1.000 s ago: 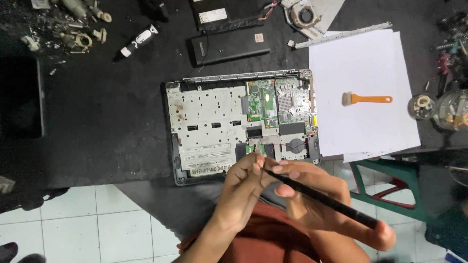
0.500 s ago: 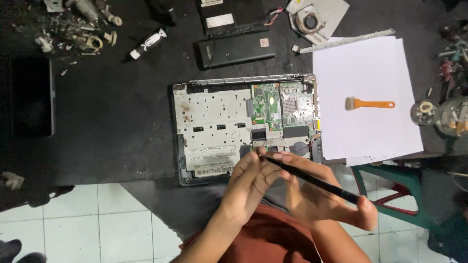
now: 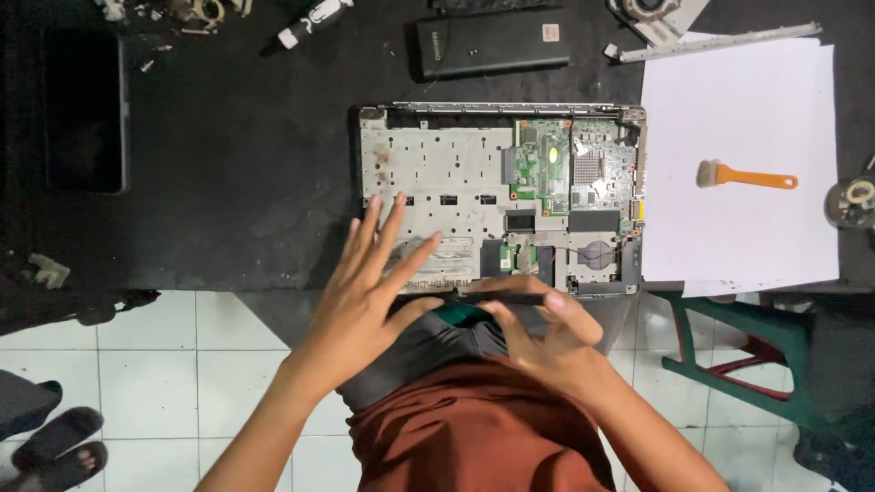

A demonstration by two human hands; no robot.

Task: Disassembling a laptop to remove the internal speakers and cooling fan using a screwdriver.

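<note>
Lying crosswise along the near edge of the opened laptop chassis [image 3: 437,173], a black screwdriver [image 3: 497,297] is pinched in the right hand [image 3: 547,333], its long axis running left to right. Which end carries the tip cannot be told. The left hand [image 3: 365,292] is spread wide, fingers flat on the metal plate.

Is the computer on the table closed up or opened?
Opened: the laptop lies with its cover off, green circuit boards and metal frame showing.
</note>
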